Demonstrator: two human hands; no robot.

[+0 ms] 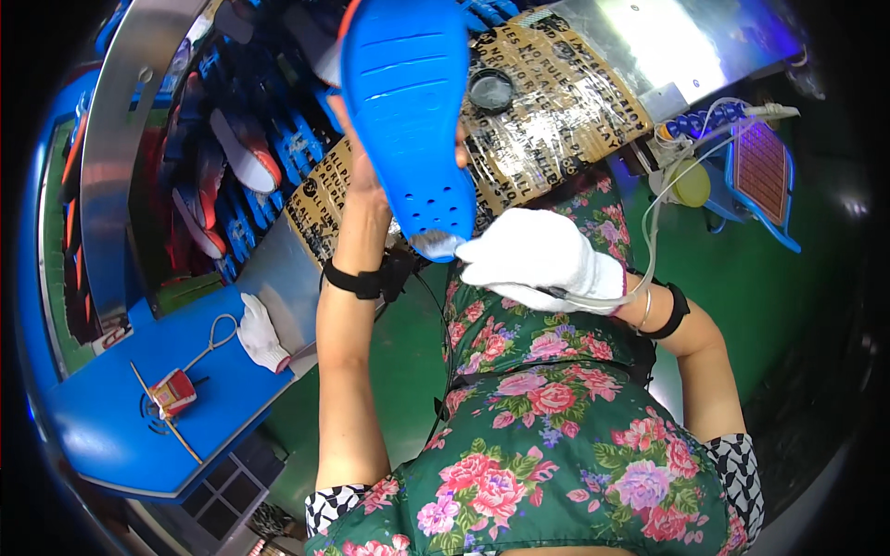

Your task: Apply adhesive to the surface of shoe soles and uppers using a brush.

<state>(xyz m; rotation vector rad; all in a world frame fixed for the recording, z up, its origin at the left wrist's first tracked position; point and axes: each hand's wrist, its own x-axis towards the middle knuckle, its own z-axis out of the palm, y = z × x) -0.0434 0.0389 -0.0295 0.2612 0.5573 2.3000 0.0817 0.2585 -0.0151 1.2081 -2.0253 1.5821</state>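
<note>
A blue shoe insole [413, 102], with ridges at its far end and small holes at its near end, is held up in my bare left hand [364, 162]. My fingers wrap around its underside and are partly hidden. My right hand [533, 255], in a white knit glove, is closed at the near end of the insole. A pale grey tuft like a brush's bristles [436, 244] touches the blue surface at its fingertips; the glove hides any handle. A clear tube [649, 241] runs along the glove to the right wrist.
Below the insole lies a taped, printed brown board [547, 102] with a round black-rimmed dish [491, 91]. A rack of blue and red-white insoles [246, 153] stands left. On the blue table [120, 422] are a white glove [261, 334] and a red can [173, 394]. A yellow-green container [688, 183] sits right.
</note>
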